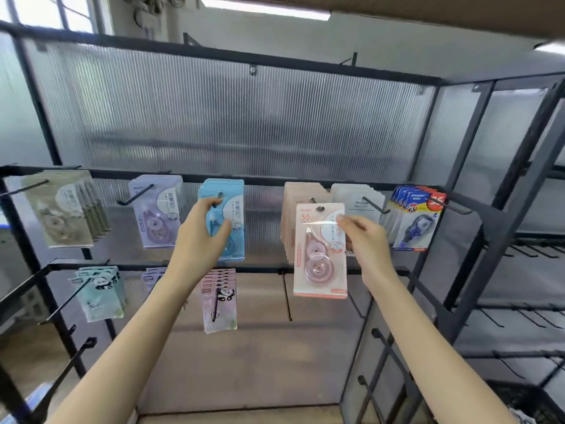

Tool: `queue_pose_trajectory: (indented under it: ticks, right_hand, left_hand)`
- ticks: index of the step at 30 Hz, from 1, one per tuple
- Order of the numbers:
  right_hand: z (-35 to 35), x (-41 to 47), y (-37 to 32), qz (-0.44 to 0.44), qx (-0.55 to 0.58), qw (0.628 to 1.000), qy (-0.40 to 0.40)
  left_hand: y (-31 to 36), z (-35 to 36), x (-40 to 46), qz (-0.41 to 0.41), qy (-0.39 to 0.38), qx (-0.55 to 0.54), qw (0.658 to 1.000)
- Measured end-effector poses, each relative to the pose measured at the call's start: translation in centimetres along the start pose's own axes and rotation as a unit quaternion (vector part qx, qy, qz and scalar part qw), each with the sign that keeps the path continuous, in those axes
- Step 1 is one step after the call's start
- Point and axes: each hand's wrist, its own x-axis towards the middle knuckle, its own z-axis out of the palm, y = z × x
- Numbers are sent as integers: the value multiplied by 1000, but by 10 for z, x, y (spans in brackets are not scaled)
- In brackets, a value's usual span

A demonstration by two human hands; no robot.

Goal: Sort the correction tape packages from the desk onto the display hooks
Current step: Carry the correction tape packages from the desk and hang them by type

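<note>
Head view: black hook rack (pixel 305 180) against ribbed translucent panels (pixel 229 117), right fingers (pixel 351 223) pinching pink package (pixel 319 255), left fingers (pixel 214 206) gripping blue package (pixel 235 209).

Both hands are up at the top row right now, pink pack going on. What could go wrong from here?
1. The right hand pinches the pink package only by its right edge, so it may swing or slip before its hole meets the hook.
2. The pink stack behind already looks full; another pack may sit close to the hook's tip.
3. The left hand grips the blue package; letting go carelessly might pull the front one off.
</note>
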Motion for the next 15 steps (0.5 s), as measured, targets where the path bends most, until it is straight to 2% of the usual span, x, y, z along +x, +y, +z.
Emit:
queue_pose_trajectory:
  ticks: [5,10,15]
  right_hand:
    - [14,23,8,8,-68,997,26]
    - [27,28,10,-44,-163,983,68]
    - [28,17,31,-32,-248,966,67]
  left_hand:
    - [-2,3,-1,-1,6,-11,1000]
    - [-5,1,-4,-3,3,-13,1000]
    - [-19,-6,-24,-25,-17,-9,1000]
